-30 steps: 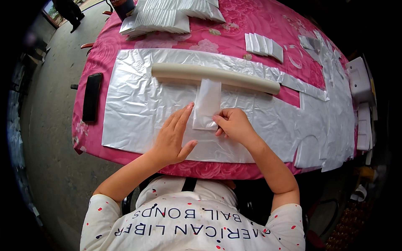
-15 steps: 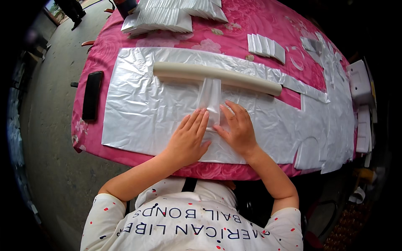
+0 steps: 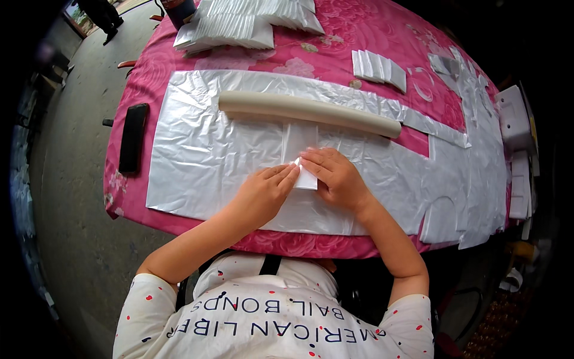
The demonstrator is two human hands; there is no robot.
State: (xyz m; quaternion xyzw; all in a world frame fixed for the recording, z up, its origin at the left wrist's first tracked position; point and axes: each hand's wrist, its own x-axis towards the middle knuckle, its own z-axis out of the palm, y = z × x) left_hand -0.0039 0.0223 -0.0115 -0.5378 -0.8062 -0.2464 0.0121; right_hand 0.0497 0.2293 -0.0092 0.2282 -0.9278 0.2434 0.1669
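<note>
A narrow strip of thin, whitish plastic film [image 3: 301, 136] runs toward me from under a long beige tube [image 3: 311, 112]. At its near end it is doubled over into a small flat packet [image 3: 307, 180]. My left hand [image 3: 266, 188] has its fingers together, pinching the packet's left edge. From the other side my right hand [image 3: 339, 178] grips the same fold, its fingertips almost touching the left ones. Beneath them lies a large, wrinkled silvery plastic sheet [image 3: 200, 158]. The fingers hide part of the fold.
A pink floral tablecloth [image 3: 335, 57] covers the table. At the far left are piles of folded white packets [image 3: 233, 30] beside a dark container [image 3: 178, 11]; a smaller row of packets [image 3: 379, 70] lies right. A black phone [image 3: 133, 139] rests near the left edge. White boxes [image 3: 515, 125] stand far right.
The near end of the film strip has been folded up and over, away from me. My right hand has closed on it, and both hands have come together at the fold.
</note>
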